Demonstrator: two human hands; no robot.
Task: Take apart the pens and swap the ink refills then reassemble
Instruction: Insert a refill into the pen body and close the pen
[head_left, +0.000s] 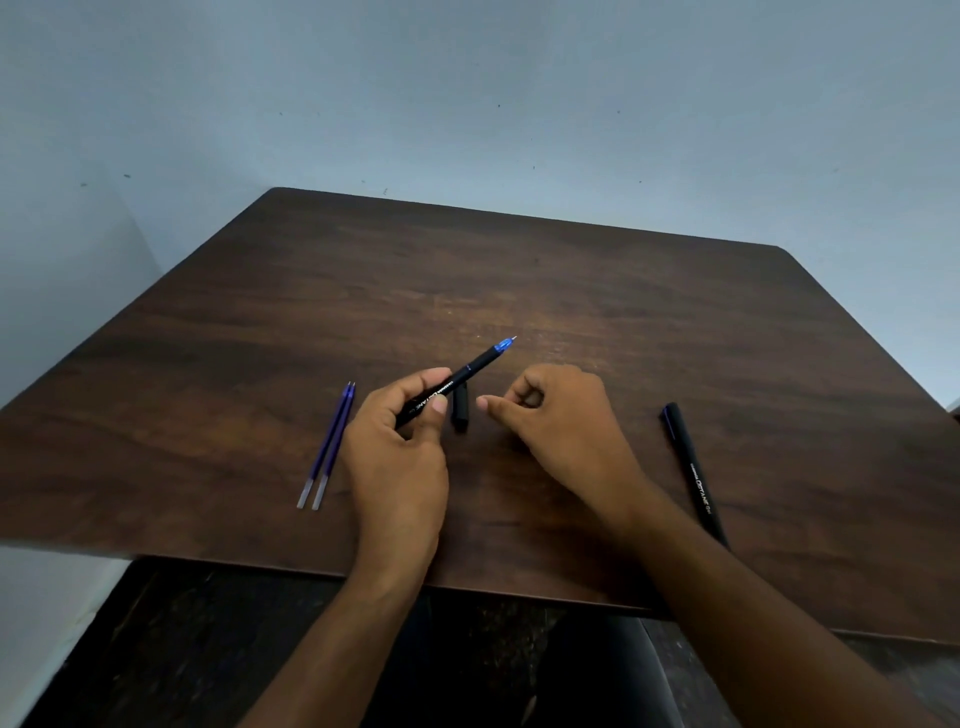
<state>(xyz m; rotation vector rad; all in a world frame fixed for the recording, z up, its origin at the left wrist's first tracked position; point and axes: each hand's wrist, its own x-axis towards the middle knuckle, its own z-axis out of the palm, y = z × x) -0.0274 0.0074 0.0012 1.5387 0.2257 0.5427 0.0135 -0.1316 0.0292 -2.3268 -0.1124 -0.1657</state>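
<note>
My left hand (400, 441) grips a black uncapped pen (470, 366) by its barrel, blue tip pointing up and to the right above the table. Its black cap (460, 410) lies on the table between my hands. My right hand (556, 415) hovers just right of the cap, fingers loosely curled with nothing in them. Two blue ink refills (327, 449) lie side by side to the left of my left hand. A second black capped pen (693, 473) lies to the right, partly covered by my right forearm.
The dark wooden table (519, 270) stands against a pale blue wall. Its near edge runs under my forearms, and dark floor shows below it.
</note>
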